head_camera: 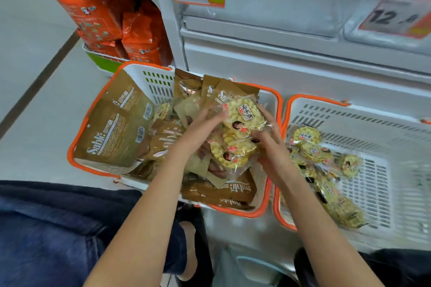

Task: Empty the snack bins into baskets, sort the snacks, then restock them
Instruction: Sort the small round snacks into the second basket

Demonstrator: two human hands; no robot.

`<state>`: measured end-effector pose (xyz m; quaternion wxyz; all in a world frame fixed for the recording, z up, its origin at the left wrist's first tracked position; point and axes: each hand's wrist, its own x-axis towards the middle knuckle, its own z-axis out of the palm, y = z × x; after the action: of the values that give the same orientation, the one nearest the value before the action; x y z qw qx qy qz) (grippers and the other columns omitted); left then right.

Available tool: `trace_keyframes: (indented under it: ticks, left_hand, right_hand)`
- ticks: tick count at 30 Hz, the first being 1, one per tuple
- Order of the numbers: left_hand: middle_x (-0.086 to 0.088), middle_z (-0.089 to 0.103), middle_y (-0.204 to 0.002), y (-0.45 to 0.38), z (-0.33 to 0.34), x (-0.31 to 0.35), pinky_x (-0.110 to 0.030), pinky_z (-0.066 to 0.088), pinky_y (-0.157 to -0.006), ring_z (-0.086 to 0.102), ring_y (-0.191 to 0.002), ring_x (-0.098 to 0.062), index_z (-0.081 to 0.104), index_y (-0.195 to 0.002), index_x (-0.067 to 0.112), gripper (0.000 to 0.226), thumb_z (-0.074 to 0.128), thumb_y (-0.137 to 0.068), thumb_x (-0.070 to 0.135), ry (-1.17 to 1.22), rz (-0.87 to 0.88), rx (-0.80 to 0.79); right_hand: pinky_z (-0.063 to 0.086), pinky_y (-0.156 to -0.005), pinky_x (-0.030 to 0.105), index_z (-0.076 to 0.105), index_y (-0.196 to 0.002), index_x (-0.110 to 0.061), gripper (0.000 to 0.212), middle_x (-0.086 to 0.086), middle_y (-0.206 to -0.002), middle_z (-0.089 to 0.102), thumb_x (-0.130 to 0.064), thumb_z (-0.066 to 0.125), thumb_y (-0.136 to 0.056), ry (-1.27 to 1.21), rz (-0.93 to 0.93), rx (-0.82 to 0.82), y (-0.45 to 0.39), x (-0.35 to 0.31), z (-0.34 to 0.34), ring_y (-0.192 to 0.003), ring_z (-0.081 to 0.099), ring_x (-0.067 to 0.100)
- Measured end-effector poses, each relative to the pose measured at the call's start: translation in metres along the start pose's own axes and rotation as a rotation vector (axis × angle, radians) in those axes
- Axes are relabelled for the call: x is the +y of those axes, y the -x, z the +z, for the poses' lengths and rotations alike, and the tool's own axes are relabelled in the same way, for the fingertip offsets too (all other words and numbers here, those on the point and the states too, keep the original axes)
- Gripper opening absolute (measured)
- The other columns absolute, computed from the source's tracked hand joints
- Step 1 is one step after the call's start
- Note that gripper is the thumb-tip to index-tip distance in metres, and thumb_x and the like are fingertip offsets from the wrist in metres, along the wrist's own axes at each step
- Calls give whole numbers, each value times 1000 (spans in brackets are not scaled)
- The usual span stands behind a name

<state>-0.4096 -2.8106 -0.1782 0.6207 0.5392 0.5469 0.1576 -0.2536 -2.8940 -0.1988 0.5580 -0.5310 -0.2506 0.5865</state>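
Note:
Two white baskets with orange rims stand on the floor. The left basket [149, 81] holds several brown Sable packs [116, 133] mixed with clear packets of yellow round crackers. Both hands are over its right side, holding a small stack of cracker packets [240, 133]. My left hand [203, 128] grips the stack's left edge. My right hand [270, 144] holds its right and lower side. The right basket [349, 114] contains several more cracker packets [312, 149] along its left half.
Clear plastic snack bins [268, 2] with price tags reading 3.9 and 12 sit on the shelf behind the baskets. Orange snack bags [109, 21] fill a green-edged shelf at the left. My knees in dark jeans frame the bottom of the view.

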Motion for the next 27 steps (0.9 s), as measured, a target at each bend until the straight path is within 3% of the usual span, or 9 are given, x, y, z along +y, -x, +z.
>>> trace_keyframes:
  ticks: [5,9,12,14,17,19,23,25,27]
  left_hand:
    - [24,45,-110,22,100,16,-26,32,-92,43,-116,-7,34,-140,28,55,56,-91,43,95,5,-141]
    - [13,46,-136,22,159,-3,-39,38,-103,45,-126,-14,35,-137,42,61,61,-84,53,113,5,-184]
    - [9,47,-136,19,187,-5,-35,36,-106,45,-124,-11,35,-140,36,61,60,-86,49,95,18,-236]
    - [6,53,-128,17,198,-1,-30,39,-101,49,-118,-11,43,-137,24,52,55,-91,45,-31,46,-251]
    - [-7,63,-121,8,195,3,-26,42,-90,56,-113,-18,62,-120,8,33,52,-96,28,-381,295,-150]
    - [-6,64,-117,2,181,3,-25,41,-88,56,-108,-18,66,-113,8,24,53,-95,18,-498,427,-1]
    - [-4,62,-102,-19,136,-15,-29,48,-80,58,-94,-21,65,-102,10,20,52,-89,2,-648,466,320]
    - [-8,62,-106,-29,122,-32,-30,49,-73,60,-92,-25,65,-107,9,25,51,-89,1,-832,352,226]
    - [-12,57,-121,-38,118,-49,-35,51,-80,59,-102,-28,55,-126,10,38,54,-89,4,-1006,251,101]
  right_hand:
    - [56,-68,41,55,-128,-35,53,11,-117,61,-10,44,-82,10,40,100,40,-18,-85,-96,58,28]
    - [54,-61,34,56,-127,-28,54,11,-108,63,-24,47,-74,-13,57,260,66,-14,-128,-90,59,28]
    - [51,-63,32,60,-119,-20,48,10,-110,67,-39,51,-75,-59,98,438,74,1,-146,-95,64,30]
    - [49,-65,32,60,-116,-20,48,10,-115,64,-44,53,-75,-61,122,560,77,9,-153,-101,62,30]
    - [51,-75,37,57,-124,-37,38,0,-117,62,-29,57,-88,-10,89,664,80,19,-160,-99,60,18]
    - [48,-91,42,55,-124,-43,41,-3,-129,57,-25,61,-89,122,107,687,77,25,-163,-114,57,22]
    - [44,-95,41,53,-122,-39,40,0,-147,39,-33,59,-83,471,63,905,60,31,-147,-132,41,20]
    - [35,-105,54,55,-121,-37,42,5,-152,33,-35,56,-79,742,-6,973,48,28,-136,-140,31,25]
    - [27,-109,58,57,-120,-32,37,6,-153,32,-27,59,-84,814,-75,920,36,27,-124,-143,24,24]
